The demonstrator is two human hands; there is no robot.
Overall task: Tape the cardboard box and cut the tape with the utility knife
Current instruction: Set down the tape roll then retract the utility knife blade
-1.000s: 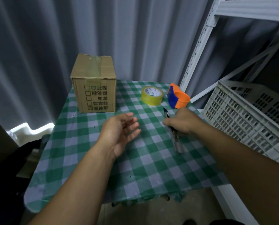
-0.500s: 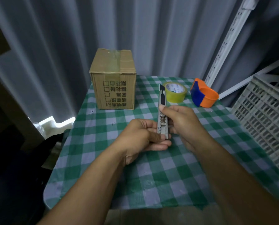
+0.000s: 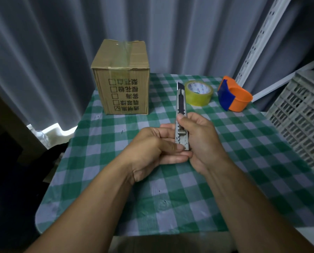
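A grey utility knife (image 3: 181, 106) stands upright above the table's middle, a short blade tip showing at its top. My right hand (image 3: 201, 139) grips its lower body, thumb on the slider track. My left hand (image 3: 156, 148) pinches the knife's bottom end from the left. The cardboard box (image 3: 122, 79) stands at the back left, clear tape along its top seam and down the front. A yellowish tape roll (image 3: 198, 93) lies flat behind the knife.
An orange and blue tape dispenser (image 3: 233, 96) sits at the back right of the green checked tablecloth (image 3: 243, 143). A grey plastic crate (image 3: 304, 115) stands off the table's right edge, beside a white shelf upright (image 3: 258, 37). Grey curtains hang behind.
My right hand lifted the knife off the table and stood it upright. My left hand closed on its bottom end. Over the last half second both hands stay nearly still.
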